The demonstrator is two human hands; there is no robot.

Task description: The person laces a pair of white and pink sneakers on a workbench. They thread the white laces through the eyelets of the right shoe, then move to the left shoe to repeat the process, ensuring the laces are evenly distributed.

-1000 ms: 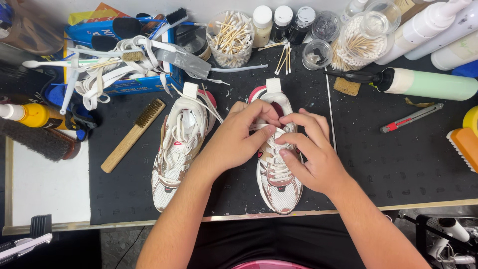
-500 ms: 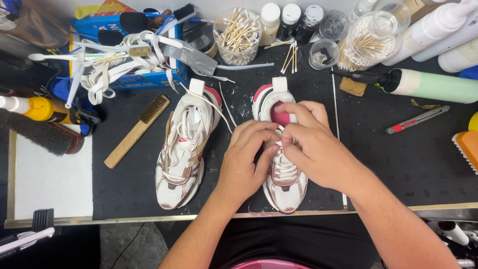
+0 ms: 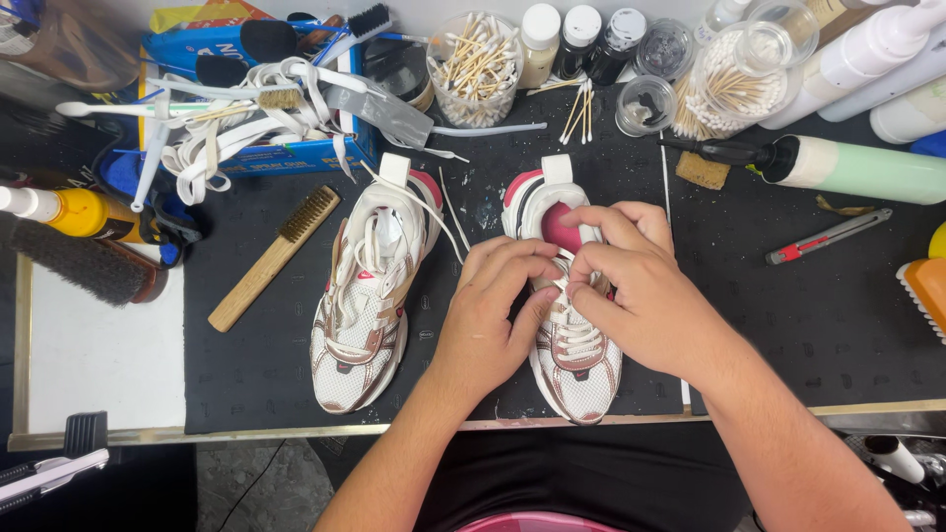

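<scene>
Two white and pink sneakers lie toe-toward-me on a black mat (image 3: 769, 335). The right sneaker (image 3: 576, 365) is under both hands. My left hand (image 3: 498, 305) and my right hand (image 3: 636, 286) pinch its white lace at the top eyelets, near the pink tongue. The left sneaker (image 3: 370, 296) sits untouched beside them, its laces loose and trailing.
A wooden brush (image 3: 276, 258) lies left of the shoes. A blue box with white laces (image 3: 236, 138) sits at the back left, jars of cotton swabs (image 3: 478, 69) and bottles behind. A pale green bottle (image 3: 857, 169) and a utility knife (image 3: 828, 236) are at the right.
Both hands slid up the right sneaker from mid-lacing to the top eyelets by the tongue. The view shifted slightly.
</scene>
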